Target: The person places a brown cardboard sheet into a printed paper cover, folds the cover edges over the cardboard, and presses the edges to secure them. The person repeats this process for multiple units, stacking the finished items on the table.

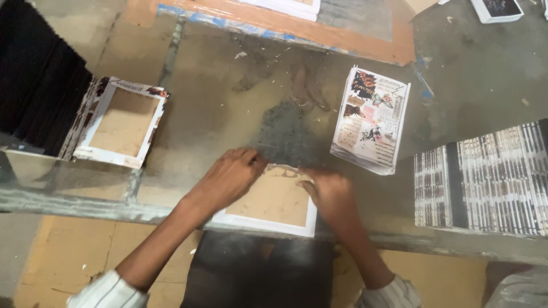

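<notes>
Two bare forearms come up from the bottom edge of the view, each ending in an uncovered hand: the left hand (231,177) and the right hand (330,194). No gloves, rings, watch or bracelet show on either one. The fingers are slim, with short nails where any can be made out. Both arms are bare from the wrist to near the elbow. There each sleeve begins: the left sleeve (108,292) and the right sleeve (391,294) are of light, whitish cloth with thin darker stripes, bunched into soft folds as if rolled or pushed up. Dark cloth, likely trousers (257,274), shows between the arms.
</notes>
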